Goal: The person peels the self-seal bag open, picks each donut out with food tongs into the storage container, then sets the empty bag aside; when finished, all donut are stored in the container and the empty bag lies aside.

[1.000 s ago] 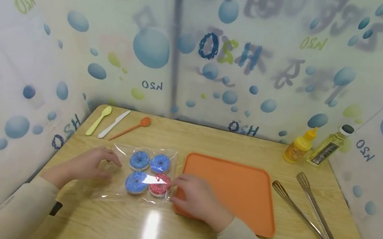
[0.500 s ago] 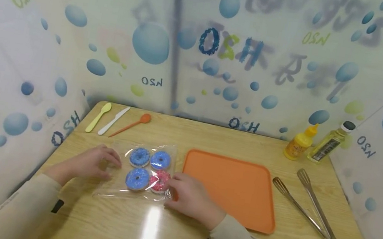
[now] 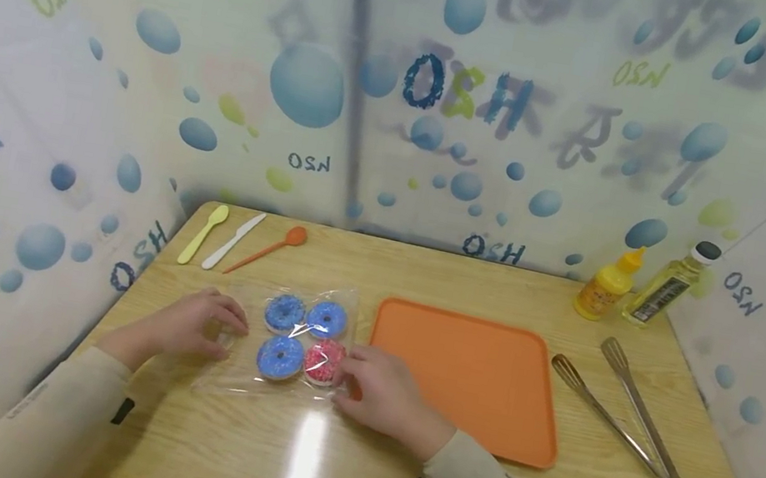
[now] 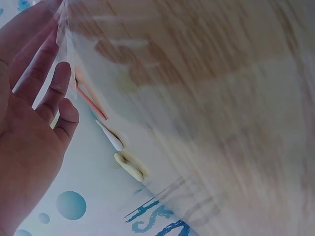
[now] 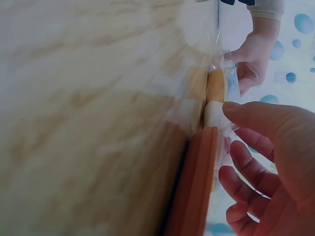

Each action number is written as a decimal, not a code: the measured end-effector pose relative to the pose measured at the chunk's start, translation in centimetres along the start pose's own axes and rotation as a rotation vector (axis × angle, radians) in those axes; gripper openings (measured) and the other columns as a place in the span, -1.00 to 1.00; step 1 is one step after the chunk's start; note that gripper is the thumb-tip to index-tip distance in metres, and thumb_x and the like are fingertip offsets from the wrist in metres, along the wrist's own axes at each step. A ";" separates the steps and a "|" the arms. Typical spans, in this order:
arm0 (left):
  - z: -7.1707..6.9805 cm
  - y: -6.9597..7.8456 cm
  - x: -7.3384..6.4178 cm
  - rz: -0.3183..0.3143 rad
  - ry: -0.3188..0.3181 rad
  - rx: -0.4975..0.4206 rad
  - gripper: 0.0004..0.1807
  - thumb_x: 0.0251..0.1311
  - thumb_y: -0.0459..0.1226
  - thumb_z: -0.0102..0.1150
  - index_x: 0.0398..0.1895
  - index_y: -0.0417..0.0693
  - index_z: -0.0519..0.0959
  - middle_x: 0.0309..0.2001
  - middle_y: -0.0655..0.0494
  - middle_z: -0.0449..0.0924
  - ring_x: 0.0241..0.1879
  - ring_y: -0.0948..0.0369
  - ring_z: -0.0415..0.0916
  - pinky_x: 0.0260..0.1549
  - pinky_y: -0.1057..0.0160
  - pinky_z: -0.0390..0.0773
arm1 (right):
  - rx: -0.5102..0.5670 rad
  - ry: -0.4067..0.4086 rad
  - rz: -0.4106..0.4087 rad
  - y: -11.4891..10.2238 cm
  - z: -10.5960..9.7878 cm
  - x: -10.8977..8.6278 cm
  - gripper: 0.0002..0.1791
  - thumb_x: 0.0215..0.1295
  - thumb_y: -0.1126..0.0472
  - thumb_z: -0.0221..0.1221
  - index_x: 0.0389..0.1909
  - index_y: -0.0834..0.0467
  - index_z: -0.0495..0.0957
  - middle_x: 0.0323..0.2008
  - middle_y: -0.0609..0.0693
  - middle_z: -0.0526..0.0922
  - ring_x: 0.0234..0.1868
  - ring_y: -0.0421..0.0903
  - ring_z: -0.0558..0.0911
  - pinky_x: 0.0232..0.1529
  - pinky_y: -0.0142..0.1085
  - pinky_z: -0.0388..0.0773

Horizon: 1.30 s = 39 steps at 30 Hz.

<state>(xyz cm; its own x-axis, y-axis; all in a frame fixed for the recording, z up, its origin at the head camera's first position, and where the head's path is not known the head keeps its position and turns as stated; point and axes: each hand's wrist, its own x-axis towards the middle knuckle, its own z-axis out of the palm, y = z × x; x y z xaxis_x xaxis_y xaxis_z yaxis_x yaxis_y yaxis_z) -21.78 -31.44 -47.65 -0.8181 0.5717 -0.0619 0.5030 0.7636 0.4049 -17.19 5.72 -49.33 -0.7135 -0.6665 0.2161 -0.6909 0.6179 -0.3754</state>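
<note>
A clear plastic bag lies on the wooden table, with three blue donuts and one pink donut inside. At its left side my left hand holds the film; in the left wrist view plastic bunches at the fingertips. My right hand holds the bag's right edge beside the pink donut, thumb and fingers bent about it. The right wrist view shows the thumb against the film, while other fingertips are partly hidden.
An orange tray sits right of the bag, partly under my right forearm. Metal tongs lie beyond it. A yellow squeeze bottle and an oil bottle stand behind. A yellow spoon, white knife and orange spoon lie back left.
My right hand has shifted slightly left, closer against the bag's edge. The film's creases and glare have changed, while the donuts stay in place. My left hand looks nearly still.
</note>
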 end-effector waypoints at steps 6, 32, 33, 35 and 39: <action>-0.1 -0.3 0.1 0.003 -0.003 0.004 -0.61 -0.02 -0.22 0.60 -0.05 0.10 0.78 0.06 0.17 0.69 0.12 0.01 0.52 0.18 -0.17 0.46 | 0.025 -0.024 0.010 -0.1 -0.3 0.0 -0.93 0.22 0.03 0.41 -0.35 -0.16 0.69 -0.40 -0.30 0.48 -0.38 -0.33 0.39 -0.37 -0.47 0.34; -0.1 -0.4 0.3 0.006 -0.038 0.029 -0.63 0.02 -0.20 0.59 -0.04 0.12 0.78 0.05 0.15 0.68 0.10 0.02 0.52 0.16 -0.16 0.49 | 0.056 -0.077 0.042 -0.1 -0.8 0.2 -0.95 0.33 0.05 0.34 -0.26 -0.12 0.77 -0.22 -0.29 0.68 -0.25 -0.34 0.51 -0.08 -0.34 0.53; -0.1 -0.4 0.3 0.007 -0.038 0.030 -0.63 0.02 -0.19 0.59 -0.04 0.12 0.78 0.06 0.15 0.68 0.10 0.01 0.52 0.16 -0.16 0.49 | 0.053 -0.073 0.039 -0.1 -0.7 0.2 -0.95 0.33 0.05 0.34 -0.26 -0.12 0.77 -0.22 -0.29 0.68 -0.24 -0.35 0.52 -0.03 -0.32 0.54; -0.1 -0.4 0.3 0.007 -0.036 0.030 -0.63 0.02 -0.20 0.59 -0.04 0.12 0.78 0.06 0.15 0.68 0.10 0.01 0.52 0.16 -0.16 0.49 | 0.053 -0.068 0.034 -0.1 -0.7 0.2 -0.94 0.32 0.04 0.36 -0.26 -0.11 0.76 -0.23 -0.29 0.68 -0.24 -0.35 0.53 -0.03 -0.31 0.55; -0.1 -0.3 0.4 -0.002 -0.037 0.023 -0.63 0.03 -0.20 0.59 -0.04 0.13 0.78 0.06 0.15 0.68 0.10 0.02 0.51 0.16 -0.17 0.49 | 0.055 -0.070 0.039 -0.1 -0.7 0.2 -0.89 0.29 -0.02 0.40 -0.24 -0.12 0.75 -0.21 -0.28 0.67 -0.24 -0.35 0.53 -0.03 -0.32 0.55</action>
<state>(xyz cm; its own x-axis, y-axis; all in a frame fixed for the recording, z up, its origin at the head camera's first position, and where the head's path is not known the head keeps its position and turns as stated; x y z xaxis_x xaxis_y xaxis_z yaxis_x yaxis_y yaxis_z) -22.26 -31.51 -47.76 -0.8083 0.5808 -0.0970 0.5080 0.7711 0.3839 -17.35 5.80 -48.64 -0.7285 -0.6712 0.1374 -0.6538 0.6212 -0.4320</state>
